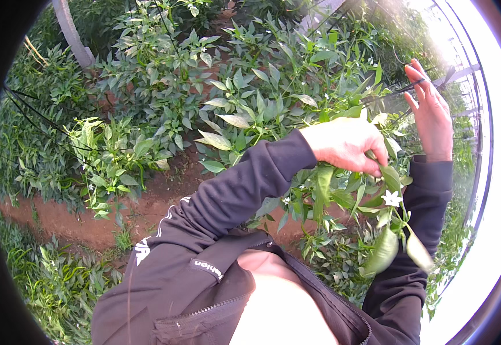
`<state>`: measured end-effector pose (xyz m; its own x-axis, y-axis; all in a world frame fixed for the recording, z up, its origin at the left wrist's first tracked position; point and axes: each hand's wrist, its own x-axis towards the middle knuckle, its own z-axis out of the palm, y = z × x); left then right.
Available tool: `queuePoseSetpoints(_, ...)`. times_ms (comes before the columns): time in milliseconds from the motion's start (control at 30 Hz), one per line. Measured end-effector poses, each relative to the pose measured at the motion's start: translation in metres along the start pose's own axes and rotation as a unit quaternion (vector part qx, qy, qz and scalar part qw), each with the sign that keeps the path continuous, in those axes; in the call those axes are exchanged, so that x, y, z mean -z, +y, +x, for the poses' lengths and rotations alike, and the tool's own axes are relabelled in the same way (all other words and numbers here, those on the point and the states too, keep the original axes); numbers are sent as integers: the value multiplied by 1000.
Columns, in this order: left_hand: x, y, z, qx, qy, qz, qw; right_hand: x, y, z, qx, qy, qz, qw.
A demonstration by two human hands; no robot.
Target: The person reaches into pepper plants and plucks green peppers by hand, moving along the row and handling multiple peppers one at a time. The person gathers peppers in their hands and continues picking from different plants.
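My left hand (349, 144), reaching across to the right, pinches a leafy pepper plant shoot (390, 177) between thumb and fingers. A white flower (391, 199) is on this shoot below the hand. Two blurred pale green shapes, one plump (383, 252) and one slimmer (418, 250), hang beneath the flower; I cannot tell whether they are peppers or leaves. Farther right, my right hand (432, 114) is raised, palm to the left and fingers slightly apart. A dark cord (401, 89) passes across its fingers; whether it touches them is unclear. Foliage partly covers the right forearm.
Dense pepper plants (147, 99) surround me, with a strip of bare soil (82, 220) between rows. Dark support strings (47, 120) run through the left side. A pale post (71, 34) stands at upper left. Bright light and curved framework (476, 108) lie along the right.
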<state>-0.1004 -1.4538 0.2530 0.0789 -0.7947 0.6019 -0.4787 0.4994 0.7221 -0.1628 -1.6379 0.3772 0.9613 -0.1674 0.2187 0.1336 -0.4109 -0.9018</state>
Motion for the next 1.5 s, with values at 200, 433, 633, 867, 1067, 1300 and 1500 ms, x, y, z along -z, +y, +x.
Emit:
queuePoseSetpoints(200, 15, -17, 14, 40, 436, -199, 877, 1, 15, -3, 28, -15, 160, 987)
queuePoseSetpoints(433, 33, -37, 66, 227, 138, 9, 964, 25, 26, -11, -27, -46, 208, 977)
queuePoseSetpoints(633, 60, -51, 67, 16, 71, 79, 994, 30, 29, -40, -76, 120, 158, 977)
queuePoseSetpoints(867, 105, -13, -42, 117, 402, -122, 900, 6, 55, -107, 28, 221, 201, 954)
queuePoseSetpoints(1067, 86, -32, -165, 211, 539, -90, 810, -25, 60, -133, 143, 304, 160, 928)
queuePoseSetpoints(1300, -36, -76, -313, 432, 610, -77, 660, -36, 25, -140, 362, 190, -138, 902)
queuePoseSetpoints(1500, -113, -89, -374, 662, 346, -256, 614, -86, 42, -197, 182, 207, -118, 954)
